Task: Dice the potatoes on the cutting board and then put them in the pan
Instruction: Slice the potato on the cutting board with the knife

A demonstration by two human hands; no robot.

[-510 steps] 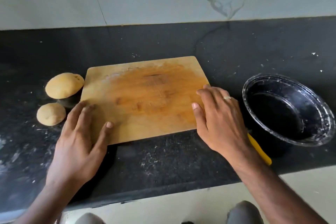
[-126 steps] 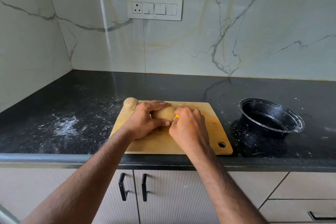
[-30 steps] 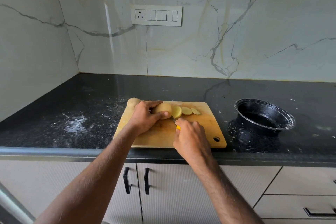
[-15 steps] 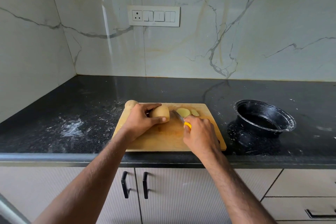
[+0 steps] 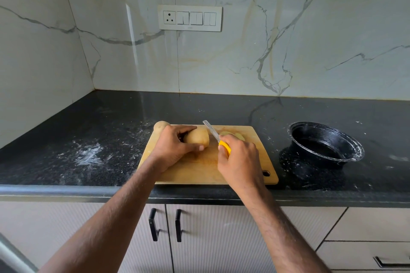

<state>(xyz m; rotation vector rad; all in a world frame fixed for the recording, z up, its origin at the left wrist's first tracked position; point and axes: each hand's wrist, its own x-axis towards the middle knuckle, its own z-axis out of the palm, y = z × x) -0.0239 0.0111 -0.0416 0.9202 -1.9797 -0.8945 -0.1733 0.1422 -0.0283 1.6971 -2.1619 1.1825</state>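
Left hand grips the half-cut potato on the wooden cutting board; right hand clasps a yellow-handled knife, blade raised beside cut slices. Black countertop is flour-dusted. Black pan sits right; marble wall carries a switch panel.

I read open tabletop between cutting board and pan; the pan mouth is unobstructed from above. On the board, the knife blade angles up beside the slices. A whole potato blocks the board's far-left corner.
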